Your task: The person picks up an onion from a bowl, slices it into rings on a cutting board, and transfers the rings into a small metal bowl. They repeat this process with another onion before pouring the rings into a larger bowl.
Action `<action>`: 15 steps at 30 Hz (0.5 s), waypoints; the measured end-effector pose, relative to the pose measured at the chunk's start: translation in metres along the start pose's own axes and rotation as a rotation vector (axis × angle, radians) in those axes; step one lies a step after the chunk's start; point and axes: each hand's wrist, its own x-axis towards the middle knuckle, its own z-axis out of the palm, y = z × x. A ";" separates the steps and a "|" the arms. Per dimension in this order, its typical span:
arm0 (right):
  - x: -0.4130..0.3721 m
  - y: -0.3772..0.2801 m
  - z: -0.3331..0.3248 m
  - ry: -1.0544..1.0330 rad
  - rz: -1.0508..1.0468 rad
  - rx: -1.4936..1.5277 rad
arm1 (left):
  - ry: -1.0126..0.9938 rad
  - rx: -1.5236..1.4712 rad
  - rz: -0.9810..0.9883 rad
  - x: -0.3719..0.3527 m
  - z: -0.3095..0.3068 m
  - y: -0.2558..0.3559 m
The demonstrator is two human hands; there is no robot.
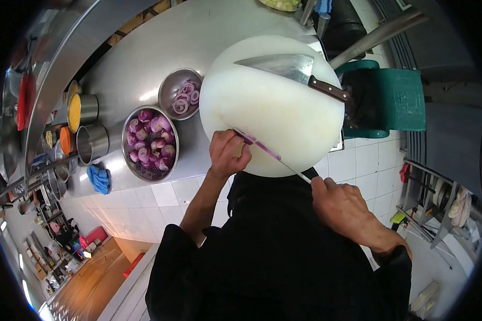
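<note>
On the round white cutting board (273,101), my left hand (228,154) is closed on a red onion (245,138), its fingers pressing the onion down near the board's front left edge. My right hand (344,207) wraps round the handle of a slim knife (289,167). The blade runs up and left from that fist to the onion beside my left fingertips. A thin purple strip of onion (268,150) lies along the blade. Farther back on the board rests a cleaver-like wide knife (284,65) with a dark riveted handle, untouched.
A steel bowl of onion rings (181,100) stands left of the board, and a perforated steel bowl of peeled red onions (152,140) is in front of it. Steel pots (92,143), a blue cloth (98,178) and a green bin (404,99) are around the steel counter (139,51).
</note>
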 end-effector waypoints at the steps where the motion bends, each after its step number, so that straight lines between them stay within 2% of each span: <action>1: 0.001 0.002 0.001 -0.002 -0.001 -0.001 | 0.000 0.000 -0.002 0.000 0.000 0.001; 4: 0.006 0.010 0.002 0.034 0.043 0.002 | 0.026 -0.003 -0.035 -0.001 0.001 0.003; 6: 0.007 0.012 0.000 -0.020 0.043 0.076 | 0.015 0.004 -0.026 0.000 0.001 0.003; 15: 0.001 0.002 -0.010 -0.078 -0.019 0.024 | 0.019 0.015 -0.030 0.003 0.000 0.005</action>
